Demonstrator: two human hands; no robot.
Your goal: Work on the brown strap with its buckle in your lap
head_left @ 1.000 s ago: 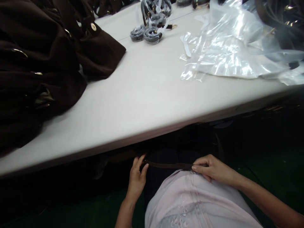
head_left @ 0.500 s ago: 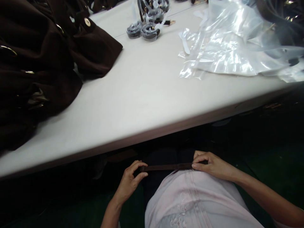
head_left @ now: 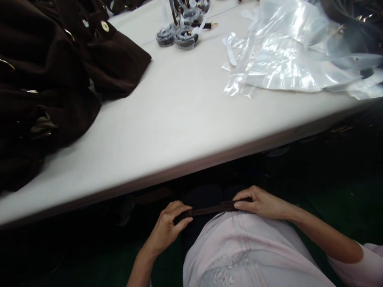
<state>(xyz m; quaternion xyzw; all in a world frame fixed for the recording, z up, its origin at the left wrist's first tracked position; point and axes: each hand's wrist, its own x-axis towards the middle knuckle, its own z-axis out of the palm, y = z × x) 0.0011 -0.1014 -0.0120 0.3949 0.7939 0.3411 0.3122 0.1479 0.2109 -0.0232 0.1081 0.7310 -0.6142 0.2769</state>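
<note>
A narrow dark brown strap (head_left: pixel 206 210) is stretched between my two hands, low in front of my light shirt and below the table's edge. My left hand (head_left: pixel 169 223) pinches its left end between thumb and fingers. At the other end, my right hand (head_left: pixel 257 202) grips the strap, where a second layer or loop seems to lie over it. The strap is nearly level, and its far ends are partly hidden by my fingers.
Dark brown bags (head_left: pixel 60 71) with gold-coloured fittings lie on the left of the white table (head_left: pixel 179 119). Several coiled straps in clear wrap (head_left: pixel 185 38) sit at the back. Clear plastic bags (head_left: pixel 287 52) are piled at the right, close to the table's front edge.
My hands have come a little closer together, the left moving right and the right moving left along the strap. The strap now tilts slightly, its right end higher.
</note>
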